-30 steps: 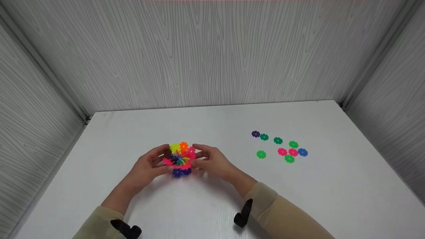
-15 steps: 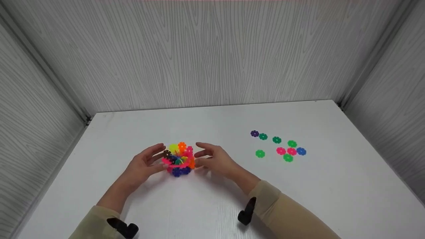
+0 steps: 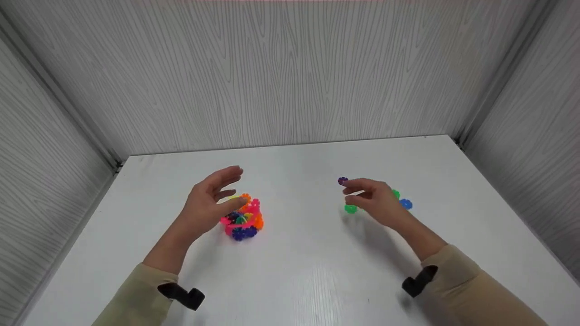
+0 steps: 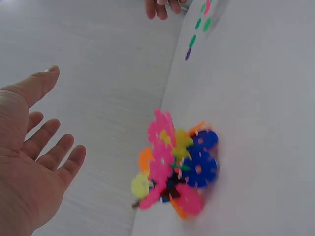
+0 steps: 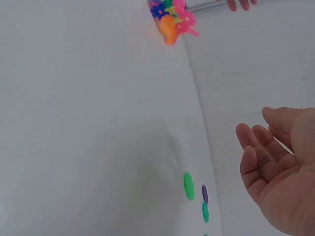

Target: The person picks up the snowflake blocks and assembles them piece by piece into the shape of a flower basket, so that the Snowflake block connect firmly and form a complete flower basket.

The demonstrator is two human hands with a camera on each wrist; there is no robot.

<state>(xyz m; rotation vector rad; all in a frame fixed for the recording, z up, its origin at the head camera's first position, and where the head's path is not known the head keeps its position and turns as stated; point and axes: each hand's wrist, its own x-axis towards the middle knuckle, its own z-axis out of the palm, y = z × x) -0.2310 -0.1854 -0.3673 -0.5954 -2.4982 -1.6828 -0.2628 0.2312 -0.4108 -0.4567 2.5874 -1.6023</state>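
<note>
A cluster of interlocked flower-shaped plastic discs in pink, orange, yellow and dark blue stands on the white table at left. My left hand hovers above and beside it, fingers spread and holding nothing; the left wrist view shows the bare palm apart from the cluster. Over the loose discs at right is my right hand, its fingers loosely bent with nothing between them. A purple disc lies just beyond its fingertips, a green disc below them. Several other discs are hidden behind this hand.
A blue disc and another green disc show past the right hand. The table is enclosed by a grey wood-grain back panel and side panels. Small black devices sit on both wrists.
Both hands have come away from the disc cluster, which stays on the table. My left hand has lifted slightly; my right hand has moved right, over the loose discs.
</note>
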